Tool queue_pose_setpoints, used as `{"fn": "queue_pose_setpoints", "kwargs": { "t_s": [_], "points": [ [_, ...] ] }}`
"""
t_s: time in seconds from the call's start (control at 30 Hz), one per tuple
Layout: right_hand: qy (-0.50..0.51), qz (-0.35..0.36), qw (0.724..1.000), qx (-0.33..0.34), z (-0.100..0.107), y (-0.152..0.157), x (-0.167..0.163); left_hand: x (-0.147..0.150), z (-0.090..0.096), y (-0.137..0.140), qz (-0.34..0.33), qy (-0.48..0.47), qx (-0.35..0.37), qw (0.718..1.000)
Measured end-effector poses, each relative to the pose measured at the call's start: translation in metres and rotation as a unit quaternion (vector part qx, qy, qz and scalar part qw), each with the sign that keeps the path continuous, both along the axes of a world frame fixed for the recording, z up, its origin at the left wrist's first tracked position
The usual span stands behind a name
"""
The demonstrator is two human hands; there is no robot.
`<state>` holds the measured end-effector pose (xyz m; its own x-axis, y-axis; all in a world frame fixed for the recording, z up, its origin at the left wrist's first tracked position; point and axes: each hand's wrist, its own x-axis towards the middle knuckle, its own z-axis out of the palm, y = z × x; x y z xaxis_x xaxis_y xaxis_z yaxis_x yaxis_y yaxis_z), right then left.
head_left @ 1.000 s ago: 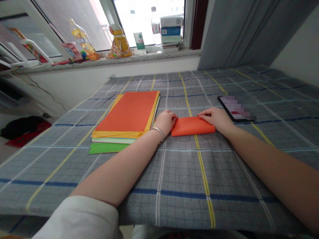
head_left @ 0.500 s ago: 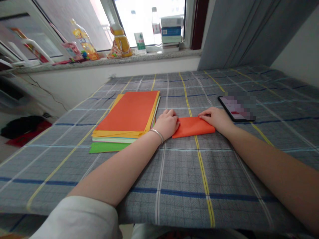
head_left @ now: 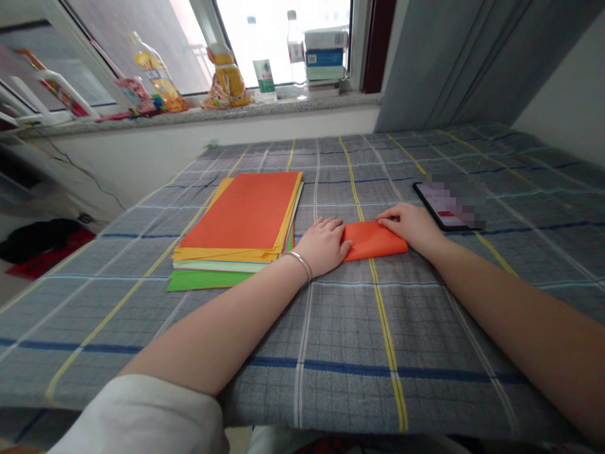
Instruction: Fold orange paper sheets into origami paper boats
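A folded sheet of orange paper (head_left: 373, 241) lies flat on the checked cloth between my hands. My left hand (head_left: 326, 244), with a silver bangle at the wrist, rests palm down over the paper's left end, fingers stretched out and thumb lying at the lower edge. At the upper right corner, my right hand (head_left: 409, 226) holds the paper between thumb and fingertips, its other fingers curled and partly hidden. Left of my left hand is a stack of coloured paper (head_left: 243, 211), orange on top, with yellow, white and green edges showing.
A phone (head_left: 447, 207) lies just beyond my right hand. The grey checked cloth (head_left: 350, 328) covers the surface up to the wall. Along the windowsill (head_left: 283, 107) stand bottles, a green-and-white tube (head_left: 265, 77) and stacked boxes (head_left: 325, 58). A grey curtain (head_left: 439, 63) hangs at the right.
My left hand has slid slightly right and nearer me over the paper's left end, its fingers now flatter and its thumb visible. My right hand has stayed in place.
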<state>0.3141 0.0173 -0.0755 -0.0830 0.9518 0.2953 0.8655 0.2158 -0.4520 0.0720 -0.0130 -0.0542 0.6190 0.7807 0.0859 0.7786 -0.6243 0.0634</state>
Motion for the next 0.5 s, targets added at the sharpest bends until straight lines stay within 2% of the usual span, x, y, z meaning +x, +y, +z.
{"fn": "queue_pose_setpoints", "kwargs": {
  "t_s": [0.27,0.43,0.5],
  "points": [
    [0.011,0.003,1.0,0.002,0.0,-0.001,0.0,0.002,-0.002,-0.009,0.023,0.047,-0.052,0.997],
    [0.082,-0.024,0.995,-0.05,0.008,-0.001,0.002,0.003,0.0,-0.01,0.028,0.051,-0.055,0.997],
    [0.092,-0.025,0.994,-0.051,0.016,-0.003,0.003,0.003,-0.001,-0.01,0.023,0.045,-0.053,0.997]
  ]
}}
